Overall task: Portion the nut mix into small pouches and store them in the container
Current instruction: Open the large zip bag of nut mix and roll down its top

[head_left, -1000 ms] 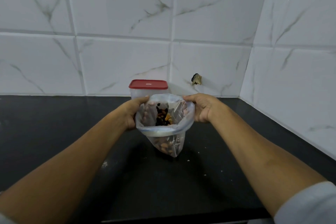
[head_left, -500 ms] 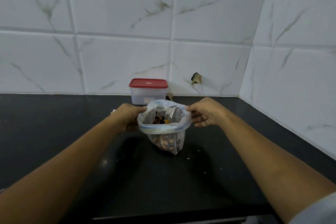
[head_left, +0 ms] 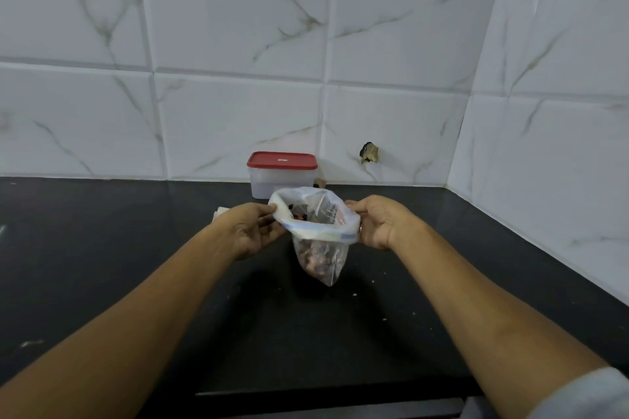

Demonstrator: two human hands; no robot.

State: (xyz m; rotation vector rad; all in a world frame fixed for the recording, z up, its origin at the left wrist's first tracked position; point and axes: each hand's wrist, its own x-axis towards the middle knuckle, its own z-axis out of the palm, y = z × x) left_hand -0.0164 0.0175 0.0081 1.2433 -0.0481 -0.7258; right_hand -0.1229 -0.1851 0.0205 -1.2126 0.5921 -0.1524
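Clear pouch of nut mix, mouth spread open, over the black counter. Left rim pinched by left hand, right rim gripped by right hand — right fingers partly hidden behind plastic. Red-lidded container behind at the wall, lower corner covered by pouch. Pale item behind left hand — unidentifiable.
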